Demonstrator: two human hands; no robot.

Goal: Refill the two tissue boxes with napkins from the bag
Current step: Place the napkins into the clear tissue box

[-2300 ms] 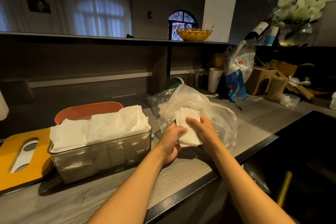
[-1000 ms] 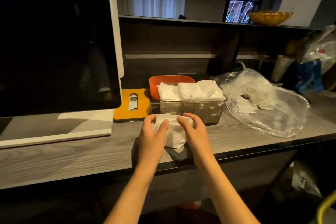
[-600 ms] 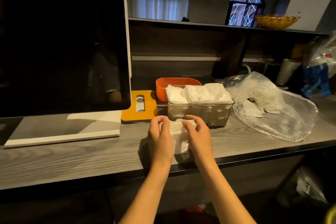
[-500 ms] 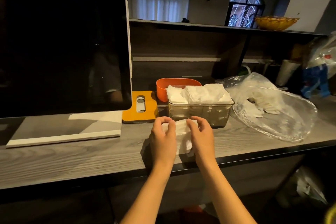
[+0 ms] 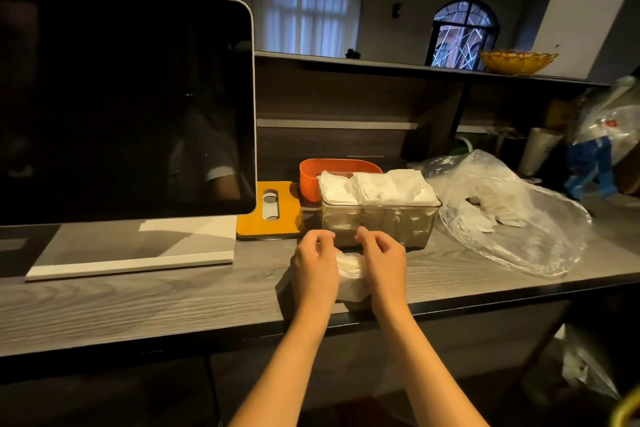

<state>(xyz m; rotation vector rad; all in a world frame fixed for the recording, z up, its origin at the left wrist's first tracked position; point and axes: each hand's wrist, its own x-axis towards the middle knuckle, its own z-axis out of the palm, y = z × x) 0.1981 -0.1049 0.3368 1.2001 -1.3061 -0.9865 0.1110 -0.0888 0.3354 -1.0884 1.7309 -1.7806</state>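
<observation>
A small stack of white napkins (image 5: 349, 276) is being held on the grey wooden counter (image 5: 138, 298), near its front edge, between the left hand (image 5: 317, 267) and the right hand (image 5: 382, 262). The fingers of both hands are being kept curled over the stack's sides; a firm pinch cannot be confirmed, as the fingertips are partly hidden.

Just behind the hands, a clear tissue box (image 5: 379, 220) is being occupied by napkins piled above its rim. An orange tissue box (image 5: 313, 177) is being partly screened by the clear one; its contents cannot be seen. A yellow lid (image 5: 273, 218) with an oval slot is lying flat beside them, touching the base of a large dark monitor (image 5: 124, 107), by which the counter's left side is being taken up. To the right, a clear plastic bag (image 5: 516, 218) is lying open with more napkins visible inside. A yellow bowl (image 5: 517, 61) is being kept on the upper shelf (image 5: 381, 64).
</observation>
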